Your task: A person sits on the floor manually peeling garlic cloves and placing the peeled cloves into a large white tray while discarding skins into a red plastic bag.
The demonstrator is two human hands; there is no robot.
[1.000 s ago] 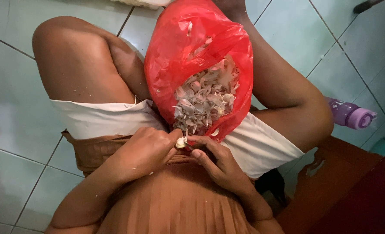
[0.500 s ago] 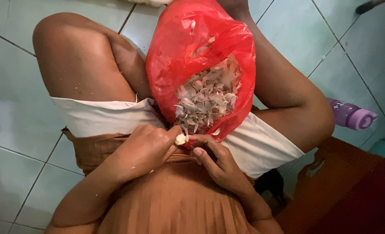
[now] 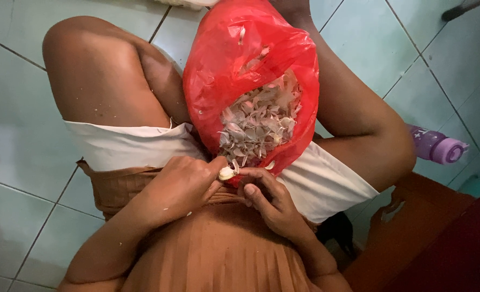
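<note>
Little has moved since before: both hands stay curled at the bag's (image 3: 234,59) six-o'clock rim. Left hand (image 3: 183,181) pinches a pale garlic clove (image 3: 227,173) at its fingertips; right hand (image 3: 267,197), at the clove's four o'clock, bends its fingers beside it, grasp unclear.
</note>
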